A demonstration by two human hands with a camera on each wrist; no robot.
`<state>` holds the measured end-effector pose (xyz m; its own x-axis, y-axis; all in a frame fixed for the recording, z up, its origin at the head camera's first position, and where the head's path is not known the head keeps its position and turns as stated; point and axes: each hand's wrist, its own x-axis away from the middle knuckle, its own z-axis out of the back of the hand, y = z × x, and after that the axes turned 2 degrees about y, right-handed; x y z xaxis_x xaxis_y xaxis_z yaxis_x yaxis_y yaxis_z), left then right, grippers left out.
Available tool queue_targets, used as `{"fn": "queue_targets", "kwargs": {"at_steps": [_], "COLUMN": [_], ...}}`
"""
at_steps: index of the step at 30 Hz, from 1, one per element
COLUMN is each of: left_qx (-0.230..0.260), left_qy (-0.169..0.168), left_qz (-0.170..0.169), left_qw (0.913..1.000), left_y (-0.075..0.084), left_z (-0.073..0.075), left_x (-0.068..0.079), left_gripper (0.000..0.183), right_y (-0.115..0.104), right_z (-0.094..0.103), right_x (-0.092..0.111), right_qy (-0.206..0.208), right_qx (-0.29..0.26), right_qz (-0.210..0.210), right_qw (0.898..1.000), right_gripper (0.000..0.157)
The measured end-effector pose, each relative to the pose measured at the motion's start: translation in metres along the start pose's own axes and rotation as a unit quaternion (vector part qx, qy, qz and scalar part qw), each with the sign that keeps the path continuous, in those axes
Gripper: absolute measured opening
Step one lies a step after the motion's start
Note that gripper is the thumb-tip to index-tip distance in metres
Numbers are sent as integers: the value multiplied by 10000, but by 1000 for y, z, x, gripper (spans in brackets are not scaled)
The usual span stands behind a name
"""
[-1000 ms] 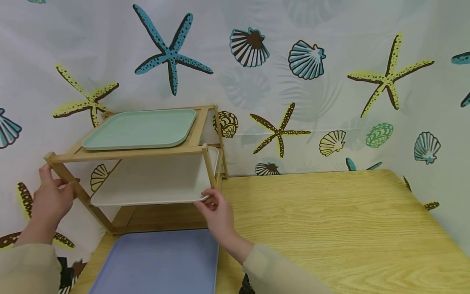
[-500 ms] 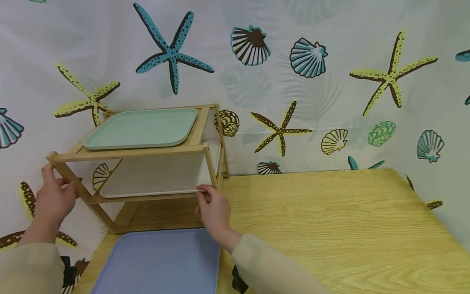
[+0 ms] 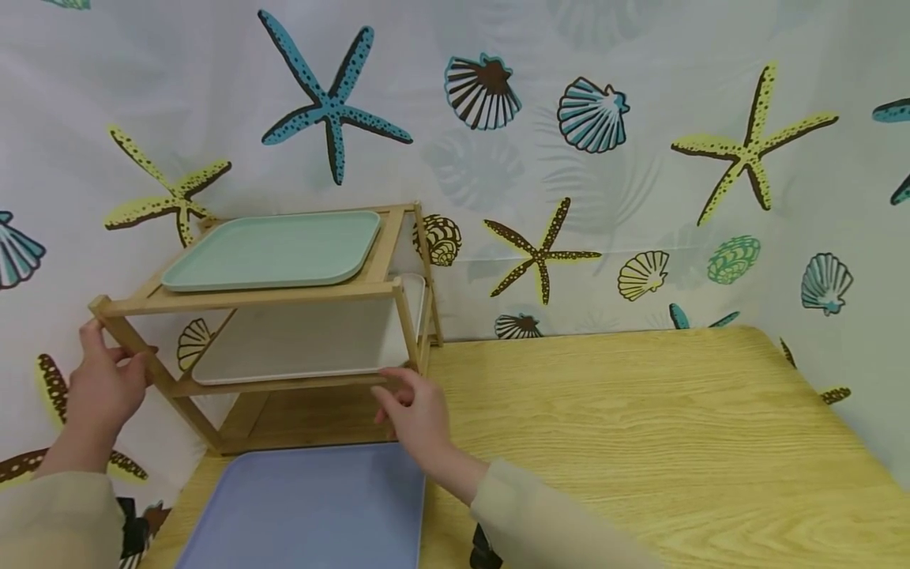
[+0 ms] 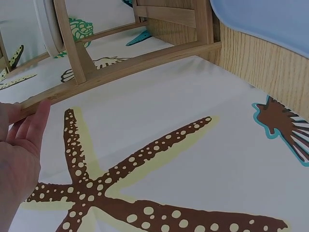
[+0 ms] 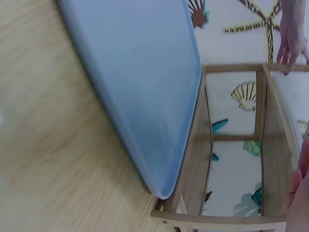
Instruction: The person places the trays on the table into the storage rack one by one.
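Note:
A wooden shelf rack stands at the left of the table. My left hand grips its left front post, and the left wrist view shows that hand's fingers against the wood. On the middle shelf lies a white tray, its front edge just above the shelf's front rail. My right hand is at the right end of that edge, index finger touching there and thumb lowered apart from it. A mint green tray lies on the top shelf.
A blue tray lies on the wooden table, directly in front of the rack. Behind and to the left hangs a white cloth printed with starfish and shells. The table stretches away to the right.
The white tray has slid back and settled level on the middle shelf. My right hand has loosened its pinch, thumb dropping away from the tray's edge. My left hand has stayed on the post.

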<state>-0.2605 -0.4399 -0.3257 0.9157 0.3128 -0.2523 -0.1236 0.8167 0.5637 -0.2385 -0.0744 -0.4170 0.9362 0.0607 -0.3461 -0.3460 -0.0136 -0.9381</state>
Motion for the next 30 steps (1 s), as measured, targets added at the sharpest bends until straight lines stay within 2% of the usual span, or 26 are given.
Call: {"fn": "queue_targets", "kwargs": {"at_steps": [2,10,16,21,27,30], "left_qx": [4,-20,61,38,78,107], "left_qy": [-3,-131,-159,-115,-131,-144], "left_qz": [0,90,181,224,242,219], "left_qw": [10000,9999,9997,9997,9996,9996], "left_y": [0,1,1,-1,0,0], "left_z": [0,3,2,2,1,0], "left_x": [0,0,-1,-3,-3,-2], "left_gripper": [60,62,63,63,64,64], "right_y": [-1,9,26,41,57,62], "right_z": [10,57,85,93,89,86], "right_x": [9,49,79,90,98,102], "right_qy": [-263,-1292,-2063,-2385,-2478,-2476], "right_qx": [-135,24,725,910,1056,1263], "right_qz": [-151,-463,-603,-709,-894,-779], "right_qw": [9994,9905,9739,9643,9589,9574], "right_gripper": [28,29,33,36,37,37]}}
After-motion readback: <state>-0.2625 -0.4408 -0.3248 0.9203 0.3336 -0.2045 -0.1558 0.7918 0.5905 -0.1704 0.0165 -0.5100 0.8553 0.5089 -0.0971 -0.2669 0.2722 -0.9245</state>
